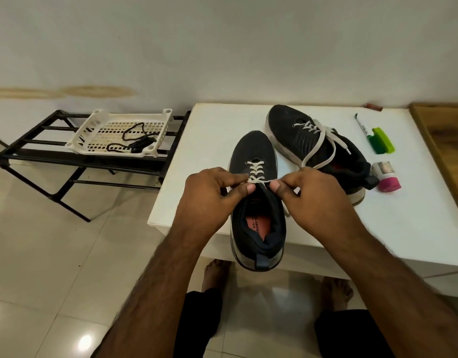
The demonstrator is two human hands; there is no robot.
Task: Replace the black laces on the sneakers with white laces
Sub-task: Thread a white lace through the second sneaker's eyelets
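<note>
White counter (212, 130) carries both sneakers. Your far sneaker (310, 143) already wears white, untied. Your left hand (212, 192) and right hand (313, 192) each pinch the white lace (254, 174) on the front-edge sneaker (256, 202); tying remains. Black laces (135, 140) lie in the basket (98, 120).

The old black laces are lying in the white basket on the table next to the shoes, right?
Not quite. The black laces are in the white basket, but the head view shows it sitting on the black rack beside the table, not on the table.
</note>
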